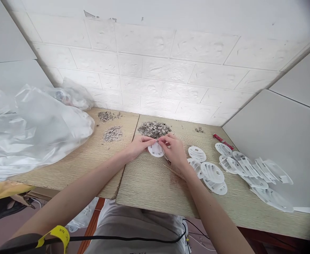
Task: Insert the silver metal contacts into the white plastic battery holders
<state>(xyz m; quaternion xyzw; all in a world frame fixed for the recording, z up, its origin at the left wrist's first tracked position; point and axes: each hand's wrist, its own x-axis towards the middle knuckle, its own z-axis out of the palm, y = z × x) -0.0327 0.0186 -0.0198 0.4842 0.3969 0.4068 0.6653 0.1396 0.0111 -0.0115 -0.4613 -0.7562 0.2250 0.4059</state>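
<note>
Both hands meet over the middle of the table at a round white plastic disc (156, 150) with small metal bits on it. My left hand (140, 147) pinches the disc's upper left edge between thumb and finger. At the disc's top edge, my right hand (174, 148) has its thumb and fingers pressed together on a tiny piece that I cannot make out. Just beyond the hands lies a heap of small metal parts (155, 129). Partly under my right hand is a thin metal-tipped tool (167, 159), and a thin wooden stick (174, 171) lies beside it.
Right of my hand lie several white discs (212, 172), with a larger overlapping row of discs (252, 169) farther right. Behind them is a red tool (223, 141). Smaller piles of metal parts (113, 133) lie left. A big plastic bag (38, 127) covers the left side; a white wall (168, 77) stands behind.
</note>
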